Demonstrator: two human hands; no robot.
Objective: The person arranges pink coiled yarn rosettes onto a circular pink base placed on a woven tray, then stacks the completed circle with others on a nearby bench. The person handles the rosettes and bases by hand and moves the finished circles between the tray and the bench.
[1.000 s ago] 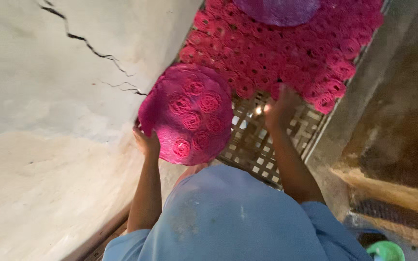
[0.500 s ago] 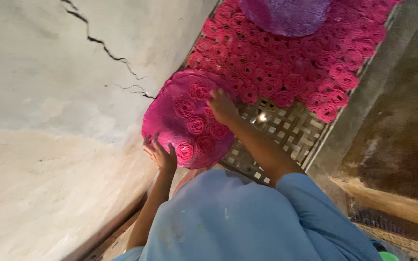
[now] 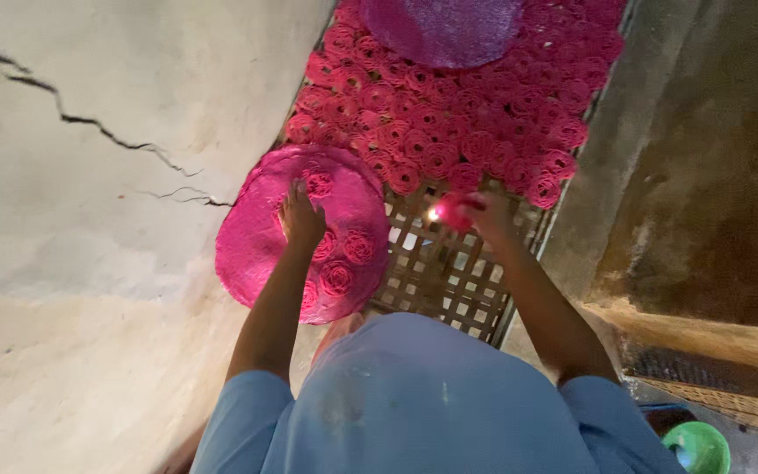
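- Now the left hand (image 3: pixel 302 219) is laid on the pink tray (image 3: pixel 261 246), fingers spread flat, nothing gripped.
- Three pink coils (image 3: pixel 337 277) are left on the tray, just beside that hand.
- One coil (image 3: pixel 452 211) is pinched in the right hand (image 3: pixel 489 219) over the lattice rack (image 3: pixel 436 281).
- Rows of coils (image 3: pixel 467 123) are spread on the rack beyond, under a purple tray (image 3: pixel 440 26).

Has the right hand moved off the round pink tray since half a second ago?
Yes. The right hand has left the round pink tray and now holds a pink coil over the bare woven lattice rack, right of the tray.
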